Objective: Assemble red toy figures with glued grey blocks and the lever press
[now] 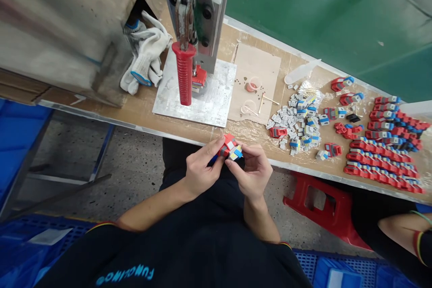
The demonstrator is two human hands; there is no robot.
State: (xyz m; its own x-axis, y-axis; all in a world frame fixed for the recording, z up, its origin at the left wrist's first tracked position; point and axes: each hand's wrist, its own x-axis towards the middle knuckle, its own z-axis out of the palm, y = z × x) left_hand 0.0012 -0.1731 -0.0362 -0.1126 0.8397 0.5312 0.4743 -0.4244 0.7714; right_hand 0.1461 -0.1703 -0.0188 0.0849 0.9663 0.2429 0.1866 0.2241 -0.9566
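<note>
My left hand pinches a small red toy vehicle part with grey sides, held in front of the bench edge. Against it, the fingers of my right hand grip a small white, blue and yellow toy part. The two parts meet or nearly meet; fingertips cover where they join. Just beyond my hands stands a lever press with a red handle on a metal plate. Another red toy piece sits under the press.
White gloves lie left of the press. On the cardboard are small cups and cotton swabs. Further right are a pile of small white parts and rows of red toy vehicles. A red stool and another person's arm are at right.
</note>
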